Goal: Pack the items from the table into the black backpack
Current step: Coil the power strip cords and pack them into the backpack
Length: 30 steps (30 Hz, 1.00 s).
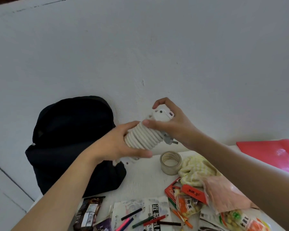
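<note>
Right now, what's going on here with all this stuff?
A person holds a white coiled cable with a plug in both hands, left hand round the coils, right hand at its top end, beside the black backpack. A tape roll, yellow cloth, pencils and snack packets lie on the table.

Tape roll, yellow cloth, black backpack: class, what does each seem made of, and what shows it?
Tape roll: likely clear plastic film; glossy, translucent wall. Yellow cloth: soft woven fabric, probably cotton; checked, crumpled. Black backpack: matte fabric, perhaps nylon; it slumps.

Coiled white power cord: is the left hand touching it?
Touching. Head view shows the left hand gripping the coiled white power cord, fingers above, thumb underneath.
</note>
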Available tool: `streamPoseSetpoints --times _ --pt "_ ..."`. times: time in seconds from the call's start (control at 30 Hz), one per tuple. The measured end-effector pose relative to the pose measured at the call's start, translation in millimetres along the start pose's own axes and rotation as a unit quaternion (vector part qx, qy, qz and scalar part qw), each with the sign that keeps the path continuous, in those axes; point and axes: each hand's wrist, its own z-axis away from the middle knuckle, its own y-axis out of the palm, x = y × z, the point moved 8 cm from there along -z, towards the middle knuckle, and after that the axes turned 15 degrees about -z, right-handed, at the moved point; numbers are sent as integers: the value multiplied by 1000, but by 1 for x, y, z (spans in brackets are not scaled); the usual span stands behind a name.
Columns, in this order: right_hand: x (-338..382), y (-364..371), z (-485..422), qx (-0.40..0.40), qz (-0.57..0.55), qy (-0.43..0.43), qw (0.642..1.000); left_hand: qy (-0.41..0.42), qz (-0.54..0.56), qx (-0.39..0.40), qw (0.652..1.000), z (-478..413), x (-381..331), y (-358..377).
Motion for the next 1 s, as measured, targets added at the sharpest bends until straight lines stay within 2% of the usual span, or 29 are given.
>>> streamPoseSetpoints --times 0.03,0.1,0.23,0.37,0.5,0.7,0.77,0.9,1.0 --pt "4 7 1 21 39 -11 999 5 4 -1 1000 0 -2 7" --pt "11 16 0 35 101 -42 993 0 15 -57 998 1 -1 10" --pt "19 12 -3 -6 133 -68 989 -32 -26 -220 975 6 8 -4" --pt "20 18 -10 -8 150 -47 988 -47 -41 -313 948 12 10 -9" --pt "6 24 -21 -11 158 -1 987 -74 -68 -329 939 14 25 -9" --pt "-29 45 -32 19 175 103 979 -119 -21 -297 947 27 62 -2" --pt "-34 60 -37 23 162 102 981 -127 -19 -305 944 36 73 -7" --pt "-36 94 -48 6 102 64 993 -120 -102 -348 924 55 84 -40" --pt "-34 121 -61 6 72 27 997 -107 -123 -371 914 68 94 -72"
